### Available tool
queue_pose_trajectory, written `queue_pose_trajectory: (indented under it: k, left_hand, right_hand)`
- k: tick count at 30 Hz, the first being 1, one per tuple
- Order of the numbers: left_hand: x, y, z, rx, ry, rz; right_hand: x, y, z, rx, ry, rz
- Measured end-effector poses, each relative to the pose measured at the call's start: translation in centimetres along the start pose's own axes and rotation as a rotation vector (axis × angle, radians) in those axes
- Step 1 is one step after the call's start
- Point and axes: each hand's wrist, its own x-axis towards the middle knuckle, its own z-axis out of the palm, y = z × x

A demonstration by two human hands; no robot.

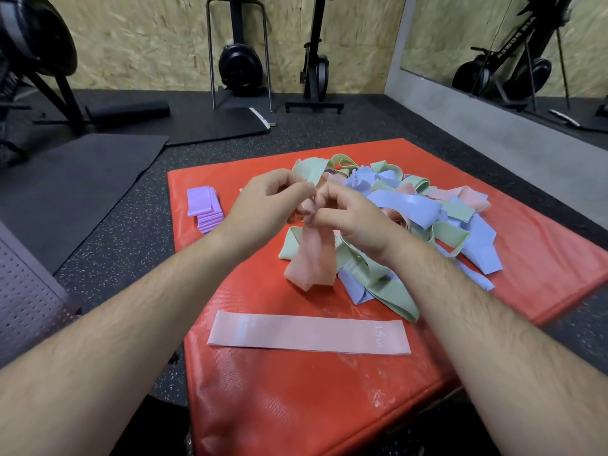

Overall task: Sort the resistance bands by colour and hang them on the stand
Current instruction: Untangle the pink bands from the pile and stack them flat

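The 2 bare forearms reach forward from the lower corners and converge at centre. The left hand [267,205] and right hand [357,223] meet with fingers curled, each pinching the top of a pink band [312,258].

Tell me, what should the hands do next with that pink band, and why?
Probably straighten the held band and lay it on the flat pink band near the mat's front. The left hand and right hand pinch its top while it hangs crumpled over the pile; purple bands lie stacked at the left, so each colour seems to get its own stack.
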Motion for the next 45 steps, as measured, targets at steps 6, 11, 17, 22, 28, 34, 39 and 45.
queue_pose_trajectory:
  k: [6, 11, 17, 22, 28, 34, 39, 45]
  left_hand:
    - [0.2, -0.8, -0.9, 0.041, 0.054, 0.103]
    - [0.1, -0.8, -2.3, 0.015, 0.15, 0.089]
    - [0.4, -1.7, -4.9, -0.097, 0.294, -0.02]
    - [0.1, -3.2, -7.0, -0.188, 0.31, -0.12]
    - [-0.9, -4.3, -7.7, -0.219, 0.267, -0.217]
    - [-3.2, -5.1, -8.1, -0.142, 0.146, -0.344]
    - [-5.5, -6.0, -8.1, -0.018, 0.048, -0.477]
    - [-7.8, -6.5, -8.0, 0.142, -0.02, -0.543]
  right_hand:
    - [0.7, 0.2, -0.3, 0.103, 0.084, 0.049]
    - [0.3, 0.6, -1.2, -0.156, 0.025, 0.062]
    - [-0.7, 0.4, -3.6, -0.427, 0.064, 0.111]
    - [-2.5, 0.7, -6.2, -0.529, 0.073, 0.158]
    - [-4.7, 1.9, -9.0, -0.503, 0.043, 0.203]
    - [-7.9, 2.2, -10.0, -0.477, 0.023, 0.337]
    - [-10.1, 3.2, -9.3, -0.408, -0.02, 0.37]
    - [-11.7, 4.5, -7.9, -0.46, -0.067, 0.393]
